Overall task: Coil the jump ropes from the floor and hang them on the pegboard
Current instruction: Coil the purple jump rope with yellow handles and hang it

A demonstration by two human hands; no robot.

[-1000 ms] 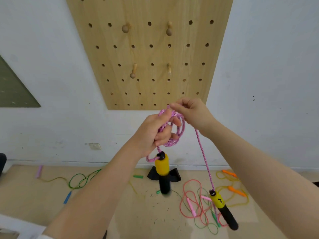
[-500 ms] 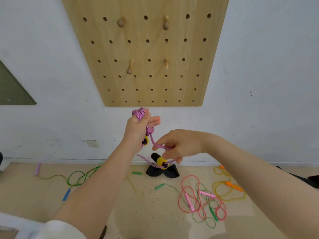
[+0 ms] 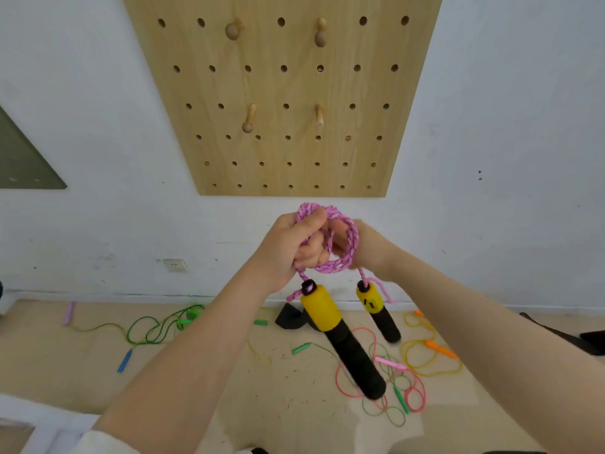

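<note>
My left hand grips a coiled pink braided jump rope just below the wooden pegboard. My right hand sits behind the coil with fingers inside the loops; its grip is mostly hidden. Two yellow-and-black handles hang from the coil: a near one under my left hand and a farther one under my right. Several wooden pegs stick out of the board, among them the lower left peg and the lower right peg.
On the floor lie a green rope at the left, a pink-red and green tangle at the right, a yellow rope with orange handles, and a black object by the wall. A wall socket is low left.
My right hand rose from below and met my left at the coil. More rope is wound in, and both handles now hang close under my hands.
</note>
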